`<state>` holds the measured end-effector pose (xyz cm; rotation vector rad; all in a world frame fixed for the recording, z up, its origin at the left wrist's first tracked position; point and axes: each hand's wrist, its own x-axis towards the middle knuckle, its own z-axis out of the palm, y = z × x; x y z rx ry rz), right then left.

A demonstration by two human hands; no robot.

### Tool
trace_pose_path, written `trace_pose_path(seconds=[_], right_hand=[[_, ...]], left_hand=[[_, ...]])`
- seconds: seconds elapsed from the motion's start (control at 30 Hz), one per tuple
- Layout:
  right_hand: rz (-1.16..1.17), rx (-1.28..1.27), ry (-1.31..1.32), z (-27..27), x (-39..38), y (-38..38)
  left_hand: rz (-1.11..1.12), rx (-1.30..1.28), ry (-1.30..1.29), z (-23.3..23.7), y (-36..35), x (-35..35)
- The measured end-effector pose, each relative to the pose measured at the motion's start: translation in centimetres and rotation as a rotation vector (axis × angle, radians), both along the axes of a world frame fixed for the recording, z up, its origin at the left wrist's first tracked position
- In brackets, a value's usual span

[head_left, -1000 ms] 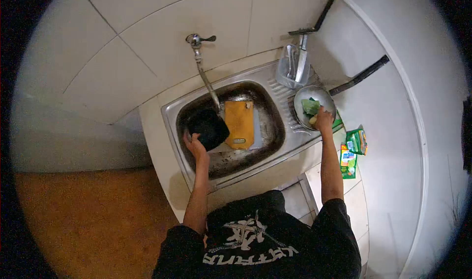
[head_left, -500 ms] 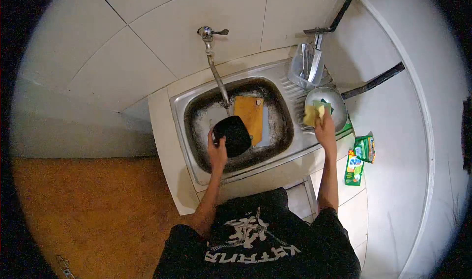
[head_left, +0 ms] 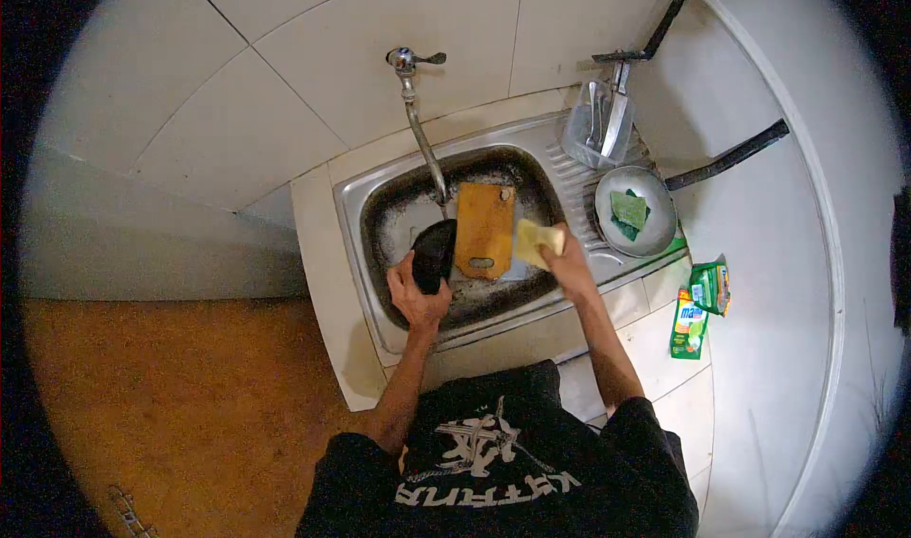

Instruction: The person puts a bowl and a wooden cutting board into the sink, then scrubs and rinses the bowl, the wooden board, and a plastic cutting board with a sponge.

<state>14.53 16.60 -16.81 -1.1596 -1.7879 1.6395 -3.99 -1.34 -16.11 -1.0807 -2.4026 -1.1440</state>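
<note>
Over the left part of the sink, my left hand grips a black squarish bowl, tilted on its side. My right hand pinches a yellow sponge above the sink's right side. Between the hands, a wooden cutting board lies in the sink, partly over a pale flat object I cannot identify. To the right, a grey frying pan on the drainboard holds green scouring pads.
A faucet reaches over the sink from the tiled wall. Behind the pan, a clear plastic container holds cutlery and a knife. Green packets lie at the counter's right. The pan's dark handle points toward the right wall.
My right hand has moved left from the pan to the sink with the yellow sponge, leaving the green pads in the pan. My left hand has turned the bowl more edge-on.
</note>
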Motion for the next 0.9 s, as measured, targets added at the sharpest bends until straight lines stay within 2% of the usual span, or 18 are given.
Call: trace_pose_path(seconds=[0.03,0.1,0.13,0.2,0.27,0.33,0.37,0.43,0.5,0.63,0.7,0.73,0.77,0.8,0.83,0.9], right_hand=[[0.082,0.028,-0.035,-0.5,-0.4,-0.6],[0.07,-0.035,-0.009,-1.5,-1.3,-1.7],[0.057,-0.098,0.02,-2.1,-1.7,-1.9],[0.089,-0.02,0.09,-5.4,-1.9,-1.5],[0.118,0.057,0.153,-5.1,-2.0,-1.4],[-0.06,-0.204,0.334,-1.0,-2.7,-1.8],[-0.059,-0.203,0.332,-1.2,-2.5,-1.3],[0.002,0.038,0.209,-0.1,-2.2,-0.5],[-0.056,0.006,0.275,1.9,-2.3,-0.8],[0.103,-0.019,0.166,5.5,-3.2,-1.3],[0.175,-0.024,0.153,5.7,-3.9,-1.4],[0.186,0.052,0.087,5.3,-4.4,-1.4],[0.197,0.128,0.022,5.1,-5.0,-1.7],[0.159,0.13,0.081,6.3,-5.8,-2.5],[0.164,0.133,0.082,5.0,-6.6,-2.9],[0.0,0.255,0.095,1.4,-7.8,-3.4]], left_hand=[[0.001,0.0,-0.001,-0.2,0.1,0.1],[-0.01,0.126,-0.363,-0.4,0.2,0.6],[-0.003,0.128,-0.363,-1.1,0.3,0.3],[-0.032,0.081,-1.028,-3.4,0.8,-0.7],[-0.09,0.129,-1.064,-5.0,2.1,-0.9],[-0.151,0.179,-1.095,-5.0,3.0,-0.8],[-0.214,0.162,-1.091,-4.6,3.3,-0.8],[-0.279,0.145,-1.09,-5.2,3.5,-0.8],[-0.298,0.193,-1.271,-7.3,3.7,-0.9],[-0.3,0.267,-1.337,-6.7,4.1,0.2],[-0.297,0.443,-1.673,-5.7,4.5,0.9],[-0.297,0.448,-1.674,-5.6,4.6,1.0],[-0.333,0.443,-1.796,-5.4,4.7,1.2],[-0.369,0.438,-1.917,-5.3,4.7,1.3],[-0.369,0.445,-1.914,-4.1,4.8,1.6],[-0.288,0.329,-1.777,-2.1,4.7,2.3]])
